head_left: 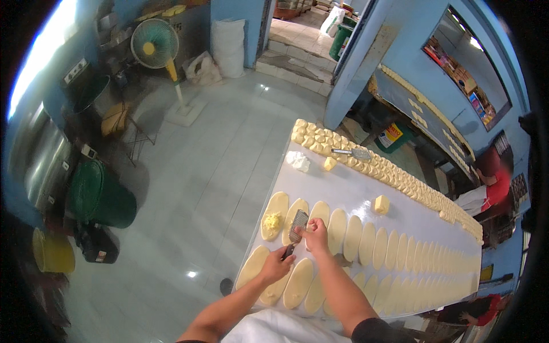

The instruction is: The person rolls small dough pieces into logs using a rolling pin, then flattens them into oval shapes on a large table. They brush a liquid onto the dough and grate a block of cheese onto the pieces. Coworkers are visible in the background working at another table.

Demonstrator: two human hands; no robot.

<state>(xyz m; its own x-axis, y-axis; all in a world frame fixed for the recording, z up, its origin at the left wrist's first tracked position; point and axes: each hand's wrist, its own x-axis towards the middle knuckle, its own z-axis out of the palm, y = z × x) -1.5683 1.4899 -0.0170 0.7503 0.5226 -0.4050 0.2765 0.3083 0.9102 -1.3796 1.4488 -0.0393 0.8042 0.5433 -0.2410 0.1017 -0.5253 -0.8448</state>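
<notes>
My left hand [277,265] is wrapped round the dark handle of a flat metal grater [297,224], which tilts over the flattened dough ovals at the table's left end. Against the grater's right side, my right hand [315,235] is closed with the fingers pinched; what they hold is hidden. Pale yellow shreds [273,221] are heaped on the leftmost oval of the upper row. A dough oval [337,227] lies just right of my right hand, one of many in two long rows. Below the hands, another oval [298,284] carries a small smear.
Rounded dough pieces [394,175] line the table's far edge, with a second grater [359,154] on them. Yellow blocks [381,204] and a white lump [298,161] sit on the tabletop. A fan [155,44] and green bin [102,194] stand left. Co-workers [496,186] are at right.
</notes>
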